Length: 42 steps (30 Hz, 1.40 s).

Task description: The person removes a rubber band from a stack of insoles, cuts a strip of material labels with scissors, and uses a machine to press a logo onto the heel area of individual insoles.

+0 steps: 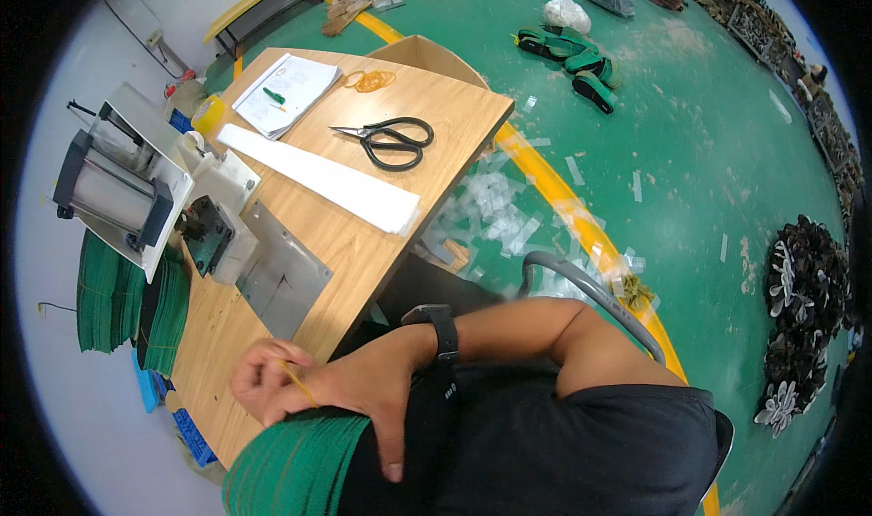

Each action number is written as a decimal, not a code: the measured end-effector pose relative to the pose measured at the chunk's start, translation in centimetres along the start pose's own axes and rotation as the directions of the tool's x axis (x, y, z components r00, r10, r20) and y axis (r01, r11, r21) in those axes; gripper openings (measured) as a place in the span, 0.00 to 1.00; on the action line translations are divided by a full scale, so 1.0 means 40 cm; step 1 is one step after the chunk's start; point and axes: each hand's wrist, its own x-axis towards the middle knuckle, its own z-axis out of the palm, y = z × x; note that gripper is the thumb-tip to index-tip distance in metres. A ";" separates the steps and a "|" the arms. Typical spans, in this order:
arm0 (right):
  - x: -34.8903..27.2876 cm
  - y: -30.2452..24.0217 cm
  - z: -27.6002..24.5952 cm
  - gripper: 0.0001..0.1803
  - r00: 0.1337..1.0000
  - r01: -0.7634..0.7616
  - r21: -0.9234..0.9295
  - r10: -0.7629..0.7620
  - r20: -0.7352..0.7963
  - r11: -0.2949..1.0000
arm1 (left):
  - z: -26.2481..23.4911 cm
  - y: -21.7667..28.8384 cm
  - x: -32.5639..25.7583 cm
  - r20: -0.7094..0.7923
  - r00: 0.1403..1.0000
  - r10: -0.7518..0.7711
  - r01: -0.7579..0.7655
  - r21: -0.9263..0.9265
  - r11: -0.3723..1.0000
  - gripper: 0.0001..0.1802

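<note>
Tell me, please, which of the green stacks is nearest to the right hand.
The green stack at the picture's bottom, just below the right hand; the other green stacks are farther off at left, beside the machine.

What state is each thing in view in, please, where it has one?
Right hand: thumb extended
Yellow rubber band: stretched
Nearest green stack: layered together
Watch: strapped on
Scissors: lying flat
Notebook: lying flat, written page up
Pen: lying on the notebook
Spare bands: loosely heaped
Clear strips: scattered
</note>
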 end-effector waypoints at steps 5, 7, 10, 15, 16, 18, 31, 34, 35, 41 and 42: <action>0.012 -0.068 -0.030 0.55 0.989 -0.043 -0.526 -0.039 -0.144 0.850 | -0.172 0.145 0.062 -0.043 0.955 0.292 -0.284 -0.406 0.868 0.10; 0.010 -0.154 -0.058 0.53 0.985 -0.134 -0.704 0.013 -0.174 0.698 | -0.302 0.104 0.018 0.140 0.969 0.203 -0.246 0.511 0.824 0.11; -0.025 -0.180 -0.058 0.45 0.934 -0.315 -0.736 0.061 -0.351 0.599 | -0.235 0.134 0.056 0.283 0.959 -0.030 -0.117 0.489 0.864 0.09; -0.087 -0.162 -0.042 0.48 0.761 -0.626 -0.698 0.080 -0.643 0.346 | -0.105 0.187 0.044 0.037 0.964 0.265 -0.260 -0.099 0.960 0.07; -0.088 -0.157 -0.034 0.49 0.736 -0.649 -0.678 0.061 -0.674 0.346 | -0.089 0.185 0.029 0.053 0.955 0.292 -0.287 -0.077 0.955 0.06; -0.088 -0.151 -0.020 0.52 0.677 -0.694 -0.631 0.016 -0.736 0.346 | -0.070 0.190 -0.005 0.058 0.961 0.271 -0.269 -0.038 0.962 0.05; -0.095 -0.108 0.064 0.50 0.619 -0.707 -0.549 0.014 -0.785 0.446 | -0.068 0.178 -0.086 0.392 0.856 0.336 -0.499 0.458 0.736 0.07; -0.105 -0.116 0.077 0.52 0.644 -0.719 -0.605 -0.001 -0.765 0.342 | -0.089 0.128 -0.077 0.365 0.834 0.415 -0.543 0.400 0.739 0.09; -0.110 -0.125 0.074 0.51 0.698 -0.679 -0.646 0.031 -0.716 0.349 | -0.097 0.116 -0.083 0.319 0.847 0.424 -0.525 0.382 0.761 0.10; -0.124 -0.137 0.092 0.51 0.817 -0.483 -0.717 -0.036 -0.576 0.502 | -0.096 0.065 -0.088 0.324 0.852 0.411 -0.503 0.284 0.816 0.10; -0.125 -0.130 0.094 0.52 0.793 -0.442 -0.643 -0.063 -0.606 0.625 | -0.078 0.052 -0.096 0.339 0.853 0.398 -0.510 0.372 0.776 0.07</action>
